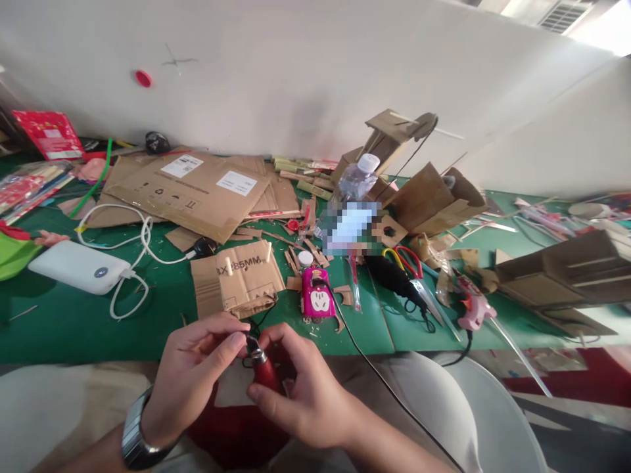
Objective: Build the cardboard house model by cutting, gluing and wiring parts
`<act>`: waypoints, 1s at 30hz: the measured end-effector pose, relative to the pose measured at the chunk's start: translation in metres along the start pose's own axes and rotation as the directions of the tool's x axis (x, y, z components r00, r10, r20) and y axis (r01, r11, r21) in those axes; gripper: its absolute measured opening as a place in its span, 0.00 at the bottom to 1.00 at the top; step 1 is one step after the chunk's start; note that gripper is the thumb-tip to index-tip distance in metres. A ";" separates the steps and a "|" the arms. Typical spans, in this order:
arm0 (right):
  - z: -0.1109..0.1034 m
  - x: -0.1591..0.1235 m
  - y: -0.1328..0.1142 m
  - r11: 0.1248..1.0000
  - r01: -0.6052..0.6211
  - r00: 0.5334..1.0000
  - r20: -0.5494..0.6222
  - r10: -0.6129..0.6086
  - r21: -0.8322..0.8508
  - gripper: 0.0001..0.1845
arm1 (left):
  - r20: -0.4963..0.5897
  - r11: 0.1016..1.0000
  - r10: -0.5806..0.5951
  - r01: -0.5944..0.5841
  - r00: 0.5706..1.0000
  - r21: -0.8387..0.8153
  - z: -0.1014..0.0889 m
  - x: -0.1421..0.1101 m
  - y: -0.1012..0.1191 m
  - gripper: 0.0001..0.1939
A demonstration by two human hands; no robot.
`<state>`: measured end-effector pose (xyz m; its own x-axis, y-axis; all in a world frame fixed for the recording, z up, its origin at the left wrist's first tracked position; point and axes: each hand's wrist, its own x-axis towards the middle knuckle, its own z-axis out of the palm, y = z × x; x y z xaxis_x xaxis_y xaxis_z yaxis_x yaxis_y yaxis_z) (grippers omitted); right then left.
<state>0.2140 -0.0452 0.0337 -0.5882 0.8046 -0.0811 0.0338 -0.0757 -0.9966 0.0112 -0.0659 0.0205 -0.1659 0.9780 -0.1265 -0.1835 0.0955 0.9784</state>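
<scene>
My right hand [300, 387] is closed around a red-handled tool [266, 373] with a metal collar, held upright over my lap. Its short dark tip points up toward my left hand [202, 368], which wears a metal watch [142, 437]. The left thumb and forefinger pinch a thin black cord [251, 327] at the tip; fingers partly hide the contact. Just beyond the hands, a cut cardboard piece [249, 276] with printed lettering lies at the table's front edge. To its right sits a pink power socket [318, 299] with a black cable plugged in.
A white power bank [81, 268] with a looped cable lies left, before a flattened cardboard box [192, 190]. Scissors [419, 282], a pink glue gun [476, 309] and cardboard constructions [562, 266] stand or lie right. A clear bottle [357, 177] stands behind a blurred patch.
</scene>
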 end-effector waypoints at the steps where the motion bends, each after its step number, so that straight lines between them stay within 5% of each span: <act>1: 0.000 0.000 0.000 1.000 -0.002 1.000 0.002 0.002 0.008 0.21 | 0.001 1.000 0.000 0.000 1.000 0.001 0.000 0.000 0.000 0.08; 30: -0.001 -0.002 -0.001 1.000 0.002 1.000 0.008 -0.002 0.010 0.19 | 0.040 0.994 0.062 -0.065 0.997 0.083 -0.001 -0.001 0.002 0.05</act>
<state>0.2155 -0.0460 0.0344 -0.5950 0.7999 -0.0788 0.0246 -0.0799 -0.9965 0.0098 -0.0673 0.0227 -0.1380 0.9887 -0.0592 -0.0910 0.0468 0.9947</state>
